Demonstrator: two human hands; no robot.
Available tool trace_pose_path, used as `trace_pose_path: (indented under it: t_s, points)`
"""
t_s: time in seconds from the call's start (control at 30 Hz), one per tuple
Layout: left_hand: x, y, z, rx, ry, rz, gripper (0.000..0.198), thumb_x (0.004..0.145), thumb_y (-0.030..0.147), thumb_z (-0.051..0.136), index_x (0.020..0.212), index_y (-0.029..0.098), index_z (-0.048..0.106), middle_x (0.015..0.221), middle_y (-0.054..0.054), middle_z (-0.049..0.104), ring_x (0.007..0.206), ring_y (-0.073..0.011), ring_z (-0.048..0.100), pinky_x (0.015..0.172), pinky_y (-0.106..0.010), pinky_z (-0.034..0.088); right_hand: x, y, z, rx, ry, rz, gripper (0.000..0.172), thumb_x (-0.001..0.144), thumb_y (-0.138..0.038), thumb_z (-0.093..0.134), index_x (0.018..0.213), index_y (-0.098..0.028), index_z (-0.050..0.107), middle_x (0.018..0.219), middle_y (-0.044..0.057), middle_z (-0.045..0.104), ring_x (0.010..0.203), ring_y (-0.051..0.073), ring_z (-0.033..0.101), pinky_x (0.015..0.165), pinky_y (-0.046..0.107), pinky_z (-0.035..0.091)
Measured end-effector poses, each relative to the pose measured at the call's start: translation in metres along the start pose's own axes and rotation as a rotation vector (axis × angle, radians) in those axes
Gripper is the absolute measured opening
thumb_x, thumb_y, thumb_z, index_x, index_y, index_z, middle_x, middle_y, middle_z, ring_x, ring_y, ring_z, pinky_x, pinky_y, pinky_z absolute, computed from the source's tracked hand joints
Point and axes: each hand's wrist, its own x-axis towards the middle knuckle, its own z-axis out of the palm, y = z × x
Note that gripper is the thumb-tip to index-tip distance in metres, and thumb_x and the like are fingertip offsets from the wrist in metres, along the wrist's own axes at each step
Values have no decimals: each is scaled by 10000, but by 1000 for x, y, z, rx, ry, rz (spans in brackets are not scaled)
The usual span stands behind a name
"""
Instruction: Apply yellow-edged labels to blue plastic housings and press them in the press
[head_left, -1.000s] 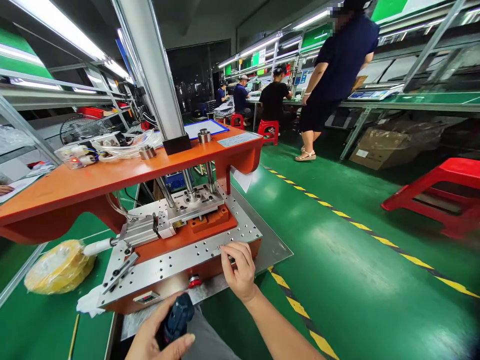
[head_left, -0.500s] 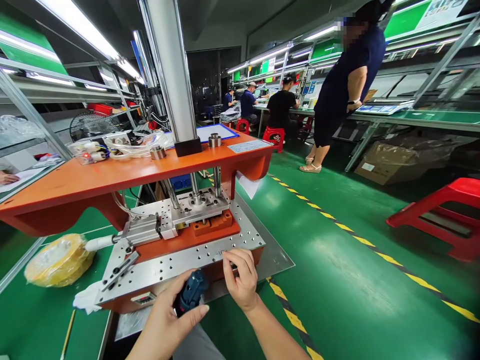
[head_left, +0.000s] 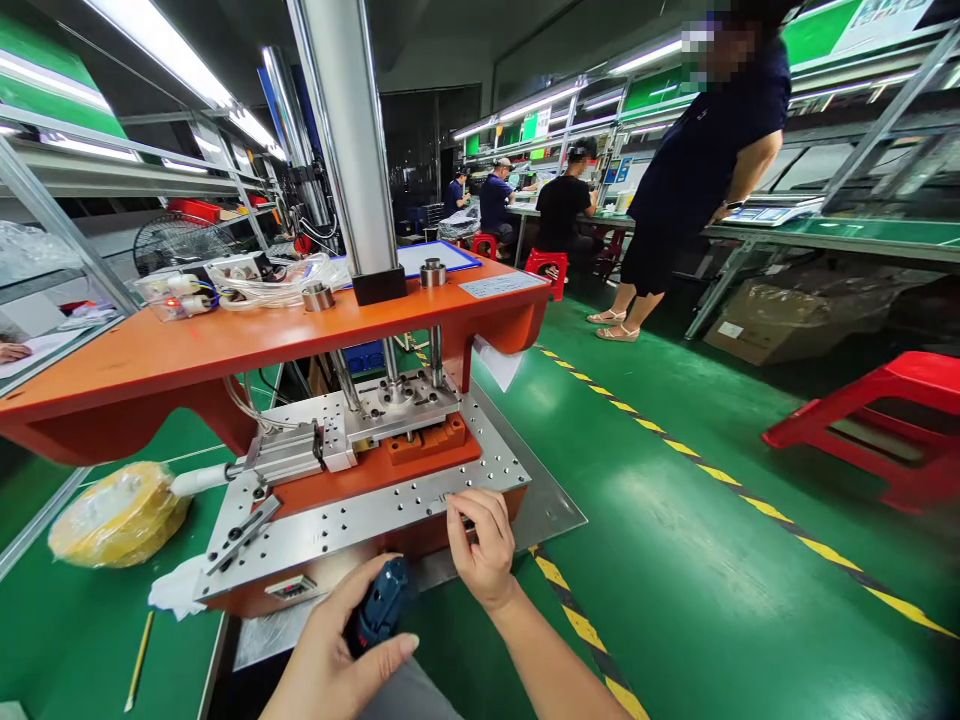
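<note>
At the front edge of the perforated steel plate (head_left: 352, 535), our left hand (head_left: 330, 640) has its fingers (head_left: 352, 585) clenched round one dark blue handheld tool (head_left: 382, 605), its long axis tilted up and right toward the plate. Our right hand (head_left: 484, 545) curls its fingers (head_left: 480, 510) against the plate's edge, though we cannot tell whether they pinch anything; past that edge, green floor (head_left: 675, 570) lies open to the right.
</note>
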Motion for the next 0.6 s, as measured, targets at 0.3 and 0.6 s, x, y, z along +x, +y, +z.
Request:
trace_pose_path:
  t_s: [0.3, 0.6]
  points:
    - [-3, -3, -15, 127, -141, 46, 594, 792, 471, 784, 1327, 243, 669, 1347, -97, 689, 1269, -303, 632, 1107, -401, 482, 1, -3, 1, -6, 0, 16, 275, 893, -21, 621, 1088, -209, 663, 933, 72, 695, 872, 216, 647, 767, 394, 566]
    - [-5, 6, -6, 50, -97, 54, 578, 773, 361, 810, 1317, 230, 664, 1333, -116, 687, 1255, -295, 631, 1122, -444, 463, -2, 1, -2, -59, -19, 6, 230, 919, -70, 625, 1088, -222, 662, 919, 59, 696, 843, 212, 662, 762, 392, 562]
